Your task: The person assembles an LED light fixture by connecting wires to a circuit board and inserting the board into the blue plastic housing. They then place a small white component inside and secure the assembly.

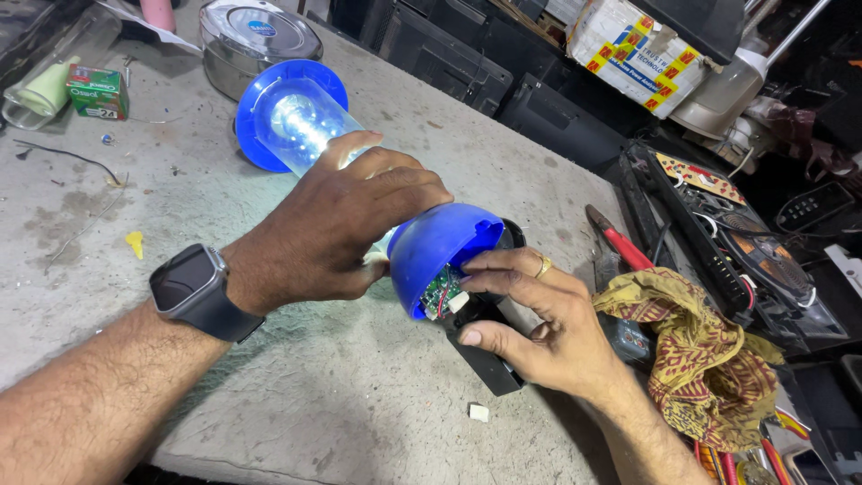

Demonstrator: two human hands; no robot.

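A blue lantern lies on its side on the grey bench, with a clear lit tube (301,126), a blue end disc (256,112) and an opened blue base dome (435,247). My left hand (337,220), with a dark watch on its wrist, is wrapped around the tube next to the dome. A small green circuit board (440,292) with red wires shows inside the dome. My right hand (530,314), wearing a gold ring, has its fingertips at the board and rests on a black box (489,368) beneath the dome.
A patterned yellow-red cloth (709,359) lies at the right beside red-handled pliers (620,242) and an opened black device (745,251). A round steel tin (260,40), a small green carton (97,92) and a clear jar (49,72) stand at the back left. A small white piece (479,412) lies near the front.
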